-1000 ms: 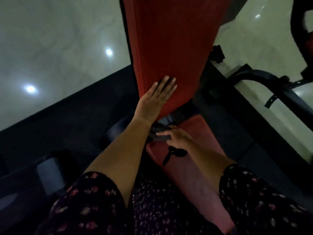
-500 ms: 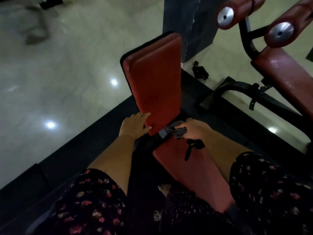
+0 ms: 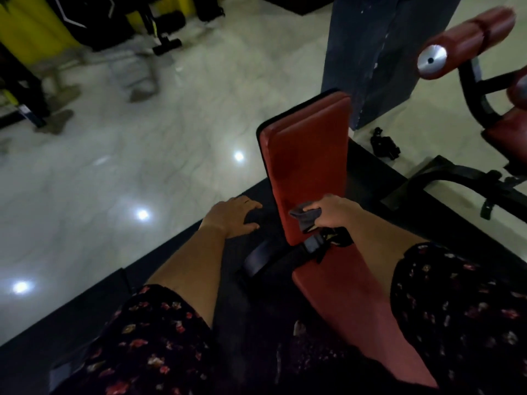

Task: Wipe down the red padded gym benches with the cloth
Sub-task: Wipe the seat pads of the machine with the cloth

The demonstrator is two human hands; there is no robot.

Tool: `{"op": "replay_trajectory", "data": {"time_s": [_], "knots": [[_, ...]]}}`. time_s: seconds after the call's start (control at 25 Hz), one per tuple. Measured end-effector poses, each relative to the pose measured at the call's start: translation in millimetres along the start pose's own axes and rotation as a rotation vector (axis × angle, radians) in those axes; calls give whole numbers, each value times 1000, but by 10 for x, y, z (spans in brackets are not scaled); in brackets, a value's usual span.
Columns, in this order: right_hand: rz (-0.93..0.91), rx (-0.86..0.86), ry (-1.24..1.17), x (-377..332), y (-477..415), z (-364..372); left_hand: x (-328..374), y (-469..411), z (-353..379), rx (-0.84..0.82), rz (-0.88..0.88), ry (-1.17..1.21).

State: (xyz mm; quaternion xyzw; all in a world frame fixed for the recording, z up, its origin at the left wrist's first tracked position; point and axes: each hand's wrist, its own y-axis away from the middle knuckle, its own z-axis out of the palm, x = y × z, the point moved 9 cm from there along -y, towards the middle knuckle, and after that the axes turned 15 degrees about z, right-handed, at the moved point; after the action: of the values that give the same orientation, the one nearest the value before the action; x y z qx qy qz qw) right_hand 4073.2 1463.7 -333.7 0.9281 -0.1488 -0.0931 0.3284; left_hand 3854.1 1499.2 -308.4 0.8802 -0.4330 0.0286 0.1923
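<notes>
While the right hand (image 3: 332,213) grips the cloth (image 3: 305,219) against the upright backrest (image 3: 306,166), the left hand (image 3: 232,216) hangs relaxed.

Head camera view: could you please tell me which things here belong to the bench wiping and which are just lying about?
Job:
cloth gripped by right hand
red backrest pad
red seat pad

Lying about:
black clip on floor
red roller pad
yellow equipment

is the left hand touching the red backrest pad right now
Apart. The head view shows the left hand lying off to the side of the backrest pad, with a strip of dark floor between its fingertips and the pad's edge.
</notes>
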Motion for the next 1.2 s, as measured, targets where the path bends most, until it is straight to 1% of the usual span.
{"op": "replay_trajectory", "data": {"time_s": [0.08, 0.16, 0.28, 0.36, 0.48, 0.64, 0.76, 0.84, 1.0, 1.08, 1.2], "knots": [[16, -15, -73, 65, -41, -123, -44, -43, -99, -10, -4, -8], [27, -46, -67, 129, -100, -210, 29, -145, -233, -31, 39, -72], [13, -45, 3, 196, -151, -392, 305, -422, -472, -55, 184, -220], [12, -27, -2, 321, -119, -502, 542, -692, -642, -44, 265, -254], [77, -11, -16, 736, -43, -562, 953, -1124, -770, -56, 354, -275], [141, 53, 8, 1316, 141, -587, 1283, -1532, -840, -18, 374, -255], [233, 63, -46, 1765, 365, -516, 1608, -1807, -818, -49, 472, -373], [321, 73, -60, 2042, 557, -472, 1932, -1982, -848, -54, 576, -422], [469, 111, -103, 2367, 914, -416, 2451, -2182, -907, -50, 695, -389], [534, 108, -195, 2474, 1100, -349, 2649, -2198, -898, -58, 762, -407], [646, 153, -326, 2588, 1439, -253, 2893, -2135, -886, -59, 874, -432]]}}
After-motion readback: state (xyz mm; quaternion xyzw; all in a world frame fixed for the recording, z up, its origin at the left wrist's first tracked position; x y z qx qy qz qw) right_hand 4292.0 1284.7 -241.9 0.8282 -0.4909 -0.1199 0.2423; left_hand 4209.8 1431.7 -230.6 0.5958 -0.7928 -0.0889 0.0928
